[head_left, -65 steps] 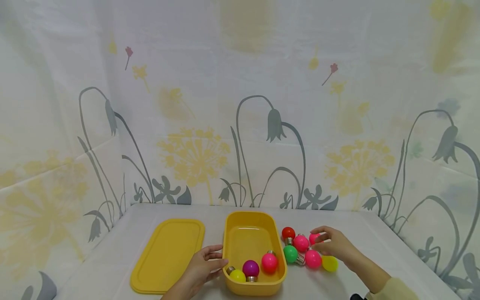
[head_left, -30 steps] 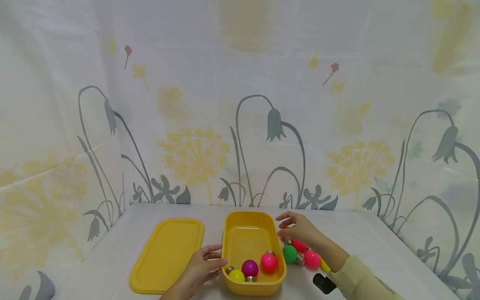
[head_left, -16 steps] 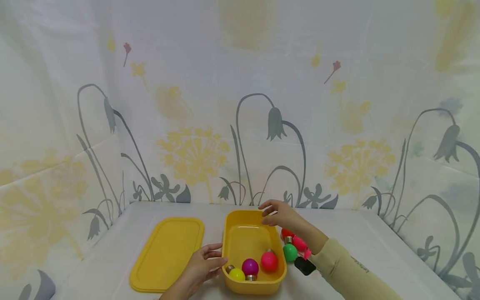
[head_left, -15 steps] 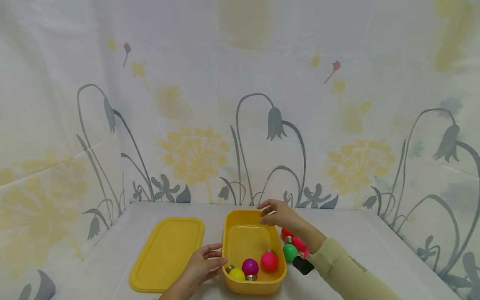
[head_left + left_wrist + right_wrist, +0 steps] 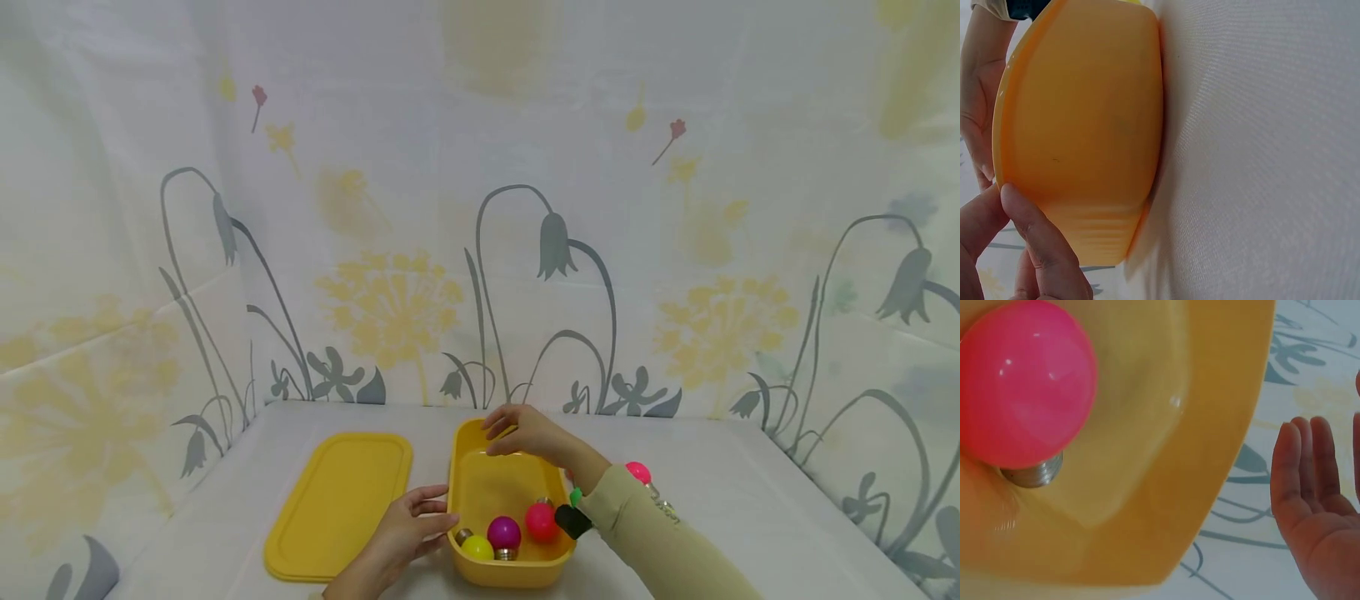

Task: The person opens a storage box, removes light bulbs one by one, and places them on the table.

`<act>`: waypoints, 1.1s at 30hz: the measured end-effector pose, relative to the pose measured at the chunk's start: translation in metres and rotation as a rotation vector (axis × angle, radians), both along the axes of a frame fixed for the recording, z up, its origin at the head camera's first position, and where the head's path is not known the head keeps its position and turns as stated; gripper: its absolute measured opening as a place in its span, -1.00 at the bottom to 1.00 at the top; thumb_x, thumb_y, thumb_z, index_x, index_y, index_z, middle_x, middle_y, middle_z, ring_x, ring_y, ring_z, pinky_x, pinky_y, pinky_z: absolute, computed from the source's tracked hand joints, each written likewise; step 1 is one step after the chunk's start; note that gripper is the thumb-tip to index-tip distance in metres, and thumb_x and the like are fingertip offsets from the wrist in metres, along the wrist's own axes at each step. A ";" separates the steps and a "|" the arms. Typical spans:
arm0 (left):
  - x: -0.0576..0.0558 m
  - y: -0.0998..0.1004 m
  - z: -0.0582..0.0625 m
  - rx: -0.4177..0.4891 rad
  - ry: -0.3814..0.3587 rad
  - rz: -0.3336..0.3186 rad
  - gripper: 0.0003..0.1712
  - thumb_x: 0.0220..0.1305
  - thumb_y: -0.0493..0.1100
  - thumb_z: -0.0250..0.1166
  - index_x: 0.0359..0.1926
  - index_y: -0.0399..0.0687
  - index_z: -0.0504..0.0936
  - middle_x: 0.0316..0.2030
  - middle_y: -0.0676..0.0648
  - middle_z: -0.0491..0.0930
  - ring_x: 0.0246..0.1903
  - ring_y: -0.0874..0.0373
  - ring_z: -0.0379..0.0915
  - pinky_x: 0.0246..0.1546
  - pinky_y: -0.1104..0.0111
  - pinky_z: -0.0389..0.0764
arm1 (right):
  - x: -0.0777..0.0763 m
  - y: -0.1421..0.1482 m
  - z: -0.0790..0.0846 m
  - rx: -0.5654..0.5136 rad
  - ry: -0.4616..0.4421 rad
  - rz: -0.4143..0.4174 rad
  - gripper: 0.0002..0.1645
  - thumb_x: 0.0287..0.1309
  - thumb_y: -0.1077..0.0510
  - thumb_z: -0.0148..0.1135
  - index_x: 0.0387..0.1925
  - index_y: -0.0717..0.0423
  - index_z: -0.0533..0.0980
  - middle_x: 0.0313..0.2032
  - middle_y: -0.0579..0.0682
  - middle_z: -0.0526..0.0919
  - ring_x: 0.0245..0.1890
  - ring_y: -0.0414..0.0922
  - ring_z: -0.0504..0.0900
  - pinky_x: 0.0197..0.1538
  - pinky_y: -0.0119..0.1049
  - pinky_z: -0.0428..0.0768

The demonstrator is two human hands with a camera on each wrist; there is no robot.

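Observation:
My left hand [image 5: 420, 521] grips the near left rim of a yellow plastic container [image 5: 510, 573]; in the left wrist view its fingertips pinch that rim. The right hand [image 5: 525, 433] hangs above the container's far end, its fingers loosely bent with nothing seen between them. The right wrist view shows its fingers [image 5: 1319, 459] partly cut off by the frame. Inside the container, toward the near end, lie a yellow bulb [image 5: 477, 547], a purple bulb [image 5: 504, 532] and a pink bulb [image 5: 1029, 384], each with a metal screw base.
Left of the container a flat yellow lid [image 5: 341, 504] lies on the white tabletop [image 5: 765, 517]. More bulbs lie to the right, mostly hidden by the right sleeve [image 5: 652, 525]; a pink bulb [image 5: 638, 472] shows beyond it. A patterned curtain [image 5: 420, 167] stands behind.
The right hand has moved left from the loose bulbs to over the container's far end, its sleeve now covering most of them. My left hand has stayed on the rim.

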State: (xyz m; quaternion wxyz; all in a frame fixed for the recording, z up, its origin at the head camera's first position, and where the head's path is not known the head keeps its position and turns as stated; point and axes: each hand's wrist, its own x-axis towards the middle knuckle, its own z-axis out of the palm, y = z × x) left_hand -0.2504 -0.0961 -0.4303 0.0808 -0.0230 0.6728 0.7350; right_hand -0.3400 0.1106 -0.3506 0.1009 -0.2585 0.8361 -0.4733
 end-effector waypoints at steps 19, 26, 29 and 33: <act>0.001 -0.001 0.000 0.002 0.010 -0.023 -0.38 0.06 -0.30 0.39 0.15 -0.36 0.38 -0.22 -0.14 0.46 -0.41 0.18 0.46 -0.33 0.35 0.62 | 0.008 -0.026 -0.018 0.249 -0.174 0.365 -0.79 0.00 0.39 0.29 -0.25 0.20 0.59 -0.27 0.00 0.63 -0.24 -0.11 0.58 -0.11 -0.30 0.58; 0.001 -0.001 -0.002 0.007 0.025 -0.014 -0.34 0.01 -0.26 0.43 0.14 -0.36 0.39 -0.23 -0.13 0.46 -0.40 0.18 0.48 -0.32 0.34 0.62 | 0.008 -0.027 -0.024 0.338 -0.303 0.502 -0.71 -0.02 0.44 0.29 -0.20 0.16 0.57 -0.24 -0.02 0.63 -0.20 -0.13 0.58 -0.13 -0.35 0.58; 0.001 -0.001 -0.002 0.010 0.026 -0.012 -0.33 0.00 -0.26 0.44 0.13 -0.37 0.39 -0.23 -0.13 0.46 -0.40 0.18 0.49 -0.33 0.34 0.62 | 0.009 -0.028 -0.024 0.405 -0.305 0.530 -0.65 -0.04 0.43 0.32 -0.17 0.12 0.56 -0.22 -0.06 0.63 -0.19 -0.16 0.57 -0.12 -0.40 0.56; 0.002 -0.001 -0.001 0.011 0.024 -0.012 -0.35 0.02 -0.28 0.43 0.13 -0.38 0.39 -0.23 -0.13 0.45 -0.41 0.19 0.50 -0.34 0.34 0.62 | 0.012 -0.029 -0.022 0.506 -0.318 0.550 -0.61 -0.04 0.41 0.33 -0.15 0.05 0.55 -0.23 -0.12 0.62 -0.20 -0.22 0.57 -0.11 -0.43 0.55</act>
